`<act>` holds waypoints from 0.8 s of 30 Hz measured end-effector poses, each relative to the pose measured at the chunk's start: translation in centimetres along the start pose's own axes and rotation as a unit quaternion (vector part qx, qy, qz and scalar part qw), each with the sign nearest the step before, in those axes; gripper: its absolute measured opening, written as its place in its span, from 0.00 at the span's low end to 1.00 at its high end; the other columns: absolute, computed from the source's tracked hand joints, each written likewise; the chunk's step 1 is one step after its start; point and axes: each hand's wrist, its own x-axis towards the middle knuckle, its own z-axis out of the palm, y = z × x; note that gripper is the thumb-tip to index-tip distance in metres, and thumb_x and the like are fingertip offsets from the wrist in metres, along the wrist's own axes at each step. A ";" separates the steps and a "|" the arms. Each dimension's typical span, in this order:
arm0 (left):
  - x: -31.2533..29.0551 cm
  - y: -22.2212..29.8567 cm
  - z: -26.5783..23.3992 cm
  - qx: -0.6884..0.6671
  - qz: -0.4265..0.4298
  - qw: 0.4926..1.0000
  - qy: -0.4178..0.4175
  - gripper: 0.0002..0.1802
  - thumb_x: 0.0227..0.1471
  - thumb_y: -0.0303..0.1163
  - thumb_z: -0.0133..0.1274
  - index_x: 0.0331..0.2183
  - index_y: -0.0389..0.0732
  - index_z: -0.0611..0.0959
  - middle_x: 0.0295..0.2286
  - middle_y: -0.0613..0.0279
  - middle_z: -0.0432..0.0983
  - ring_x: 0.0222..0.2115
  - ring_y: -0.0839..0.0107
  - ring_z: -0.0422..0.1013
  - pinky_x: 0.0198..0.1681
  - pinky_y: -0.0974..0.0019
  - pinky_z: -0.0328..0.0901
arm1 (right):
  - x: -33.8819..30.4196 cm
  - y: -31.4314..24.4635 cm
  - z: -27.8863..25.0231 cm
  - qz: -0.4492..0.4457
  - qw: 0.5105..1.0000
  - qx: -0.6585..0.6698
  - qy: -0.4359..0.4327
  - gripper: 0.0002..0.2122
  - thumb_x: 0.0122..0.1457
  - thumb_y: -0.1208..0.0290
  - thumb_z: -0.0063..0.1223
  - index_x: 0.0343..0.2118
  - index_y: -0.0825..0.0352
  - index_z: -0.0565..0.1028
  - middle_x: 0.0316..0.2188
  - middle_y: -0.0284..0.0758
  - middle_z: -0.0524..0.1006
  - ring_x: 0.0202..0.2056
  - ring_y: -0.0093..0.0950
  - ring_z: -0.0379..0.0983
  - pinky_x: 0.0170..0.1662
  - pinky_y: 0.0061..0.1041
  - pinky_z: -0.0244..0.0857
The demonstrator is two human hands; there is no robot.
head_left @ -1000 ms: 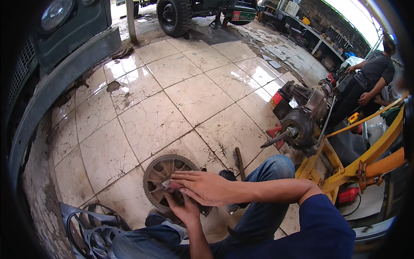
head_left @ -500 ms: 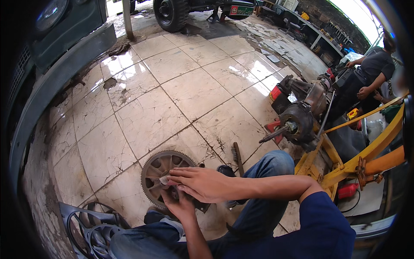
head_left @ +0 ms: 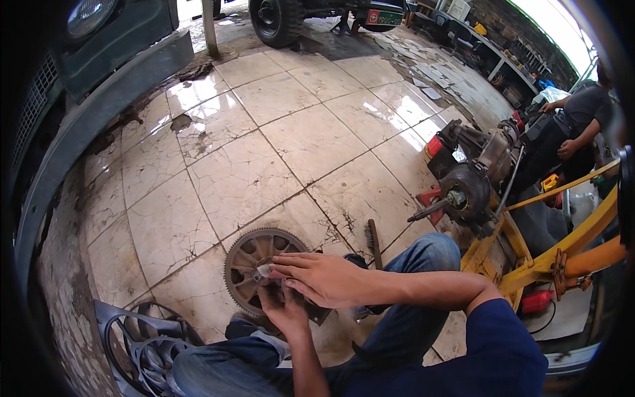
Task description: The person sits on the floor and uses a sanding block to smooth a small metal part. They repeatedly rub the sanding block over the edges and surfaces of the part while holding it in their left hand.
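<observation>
Over a toothed metal wheel point(head_left: 246, 286), a spoked flywheel-like disc lying on the floor, both my hands meet. Between them is a small pale, crumpled-looking piece point(head_left: 264, 270) with a reddish part beside it; its kind is unclear. My left hand point(head_left: 286, 309) comes from below with its thumb and fingers closed around this piece. Across it from the right lies my right hand point(head_left: 321, 279), fingers long and together, pressed on the piece. The palms hide most of what is held. A dark flat metal part point(head_left: 320, 313) shows partly under my right wrist.
A brush point(head_left: 374, 243) lies beyond my right knee. Black fan parts point(head_left: 149, 341) lie at lower left. At right stand a greasy axle or gearbox assembly point(head_left: 466, 188) and a yellow frame point(head_left: 555, 261); another person point(head_left: 582, 119) works behind. A vehicle bumper point(head_left: 99, 112) borders the left.
The whole view has shifted slightly, so the scene sits a little further right. My hands keep almost the same hold over the toothed wheel, with the left fingers slightly moved.
</observation>
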 end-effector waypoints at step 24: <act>-0.5 0.3 0.6 -0.040 0.038 0.998 -0.020 0.17 0.53 0.19 0.54 0.45 0.35 0.70 0.46 0.56 0.69 0.47 0.68 0.68 0.53 0.66 0.61 | 0.3 0.2 -0.4 0.032 0.998 0.056 0.006 0.18 0.66 0.67 0.37 0.55 0.68 0.67 0.59 0.47 0.63 0.59 0.44 0.60 0.60 0.37 0.55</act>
